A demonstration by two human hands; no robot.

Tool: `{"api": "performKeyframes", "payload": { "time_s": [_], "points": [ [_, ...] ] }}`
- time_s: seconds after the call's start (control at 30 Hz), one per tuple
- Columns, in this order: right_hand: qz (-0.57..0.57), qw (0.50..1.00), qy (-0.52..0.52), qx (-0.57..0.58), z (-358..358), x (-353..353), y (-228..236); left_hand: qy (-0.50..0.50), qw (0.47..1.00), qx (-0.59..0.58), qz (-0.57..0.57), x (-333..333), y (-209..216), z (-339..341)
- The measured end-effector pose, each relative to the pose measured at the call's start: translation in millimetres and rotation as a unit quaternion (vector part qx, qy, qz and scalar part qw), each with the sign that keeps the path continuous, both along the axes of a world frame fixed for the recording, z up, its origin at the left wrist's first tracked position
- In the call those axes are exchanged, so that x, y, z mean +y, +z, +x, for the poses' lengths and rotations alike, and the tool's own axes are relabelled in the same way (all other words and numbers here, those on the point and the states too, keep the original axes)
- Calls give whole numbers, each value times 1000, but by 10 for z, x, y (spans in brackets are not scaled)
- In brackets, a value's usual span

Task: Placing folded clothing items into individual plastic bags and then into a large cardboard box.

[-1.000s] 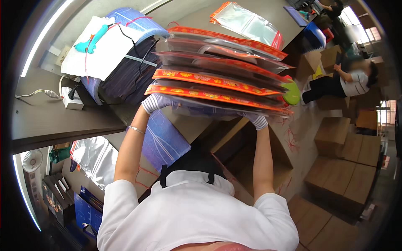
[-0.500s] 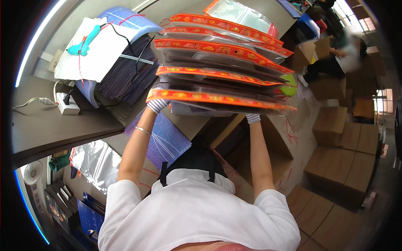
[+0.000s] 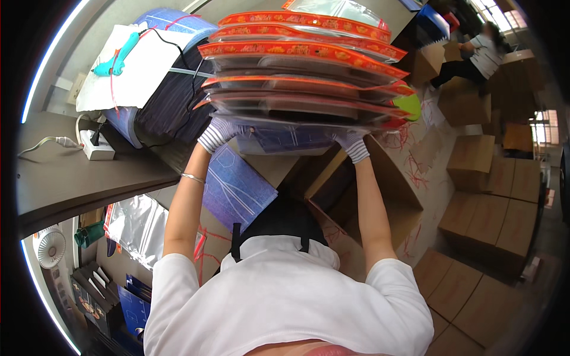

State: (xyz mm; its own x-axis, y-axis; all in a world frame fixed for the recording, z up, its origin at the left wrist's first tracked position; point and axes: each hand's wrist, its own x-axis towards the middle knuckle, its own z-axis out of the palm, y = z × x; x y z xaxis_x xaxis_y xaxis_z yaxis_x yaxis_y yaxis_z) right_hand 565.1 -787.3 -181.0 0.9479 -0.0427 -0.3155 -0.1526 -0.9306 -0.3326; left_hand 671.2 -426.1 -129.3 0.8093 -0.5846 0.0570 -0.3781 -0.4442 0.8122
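A thick stack of clear plastic packages with red-orange header strips (image 3: 309, 53) is held up in front of me, its near layers blurred. My left hand (image 3: 221, 134), in a striped glove, grips the stack's lower left edge. On the lower right edge is my right hand (image 3: 352, 145), also gloved. The packages hide most of the fingertips. Below the near edge, between both hands, shows a blue denim-patterned piece (image 3: 285, 141). Another blue denim-patterned sheet (image 3: 236, 187) lies lower, beside my left forearm.
An open cardboard box (image 3: 380, 190) stands below my right hand. On the left, a teal glue gun (image 3: 117, 58) rests on white paper over a dark pile (image 3: 172, 107), near a white power strip (image 3: 98, 145). Cartons (image 3: 481, 219) fill the right, where another person (image 3: 478, 56) bends over boxes.
The stack has shifted slightly left and up in view, and its near header strip has tipped away. More of both striped gloves now shows beneath it. The person at far right has changed posture.
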Motion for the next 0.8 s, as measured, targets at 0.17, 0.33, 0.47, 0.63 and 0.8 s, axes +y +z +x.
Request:
{"api": "performKeyframes", "payload": {
  "time_s": [0.17, 0.33, 0.47, 0.63, 0.8],
  "points": [
    [31, 997, 22, -60, 11, -137, -51, -24, 998, 52, -20, -53, -72, 72],
    [-116, 983, 78, -118, 31, -71, -118, -39, 999, 13, 2, 12, -173, 75],
    [-47, 981, 45, -183, -40, -8, -17, -35, 997, -13, 64, 2, -183, 52],
    [-1, 984, -11, -176, 60, 133, 1, -93, 912, -355, 185, 287, -739, 240],
    [206, 864, -73, -454, 319, 289, -244, 146, 956, -250, -40, 473, -1216, 296]
  ]
}}
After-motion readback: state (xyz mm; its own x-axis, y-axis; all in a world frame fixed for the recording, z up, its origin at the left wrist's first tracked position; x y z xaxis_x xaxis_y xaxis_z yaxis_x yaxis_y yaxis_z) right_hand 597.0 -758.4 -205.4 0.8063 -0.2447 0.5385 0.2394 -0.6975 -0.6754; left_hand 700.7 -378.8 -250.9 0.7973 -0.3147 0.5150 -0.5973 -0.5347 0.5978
